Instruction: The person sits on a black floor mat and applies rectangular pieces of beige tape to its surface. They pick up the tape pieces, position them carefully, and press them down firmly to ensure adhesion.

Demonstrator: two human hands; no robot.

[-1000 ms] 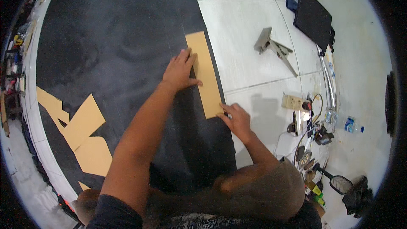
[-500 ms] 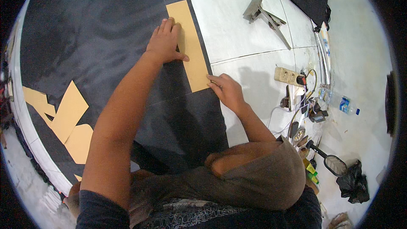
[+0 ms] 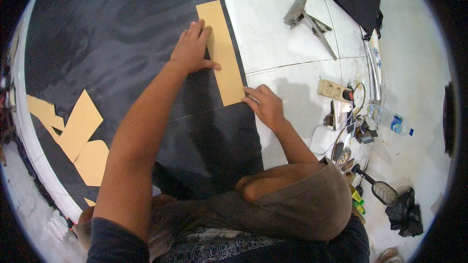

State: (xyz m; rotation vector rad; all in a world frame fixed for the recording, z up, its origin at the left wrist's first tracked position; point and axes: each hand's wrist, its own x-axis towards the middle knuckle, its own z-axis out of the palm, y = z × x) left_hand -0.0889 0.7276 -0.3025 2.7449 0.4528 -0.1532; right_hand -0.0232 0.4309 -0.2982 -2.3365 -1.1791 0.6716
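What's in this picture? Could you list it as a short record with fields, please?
Setting: white tiled floor with a large black sheet spread on it
Left hand: flat on the sheet, fingertips on the tan strip
Right hand: at the strip's lower right corner, touching its edge
Strip: long, narrow, lying along the sheet's right edge
Other tan pieces: on the sheet, far left
Nearby on floor: power strip, plastic bottle, metal bracket

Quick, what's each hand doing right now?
Left hand: open, flat, pressing on the tan strip.
Right hand: fingers bent, touching the strip's near corner; a grip cannot be told.
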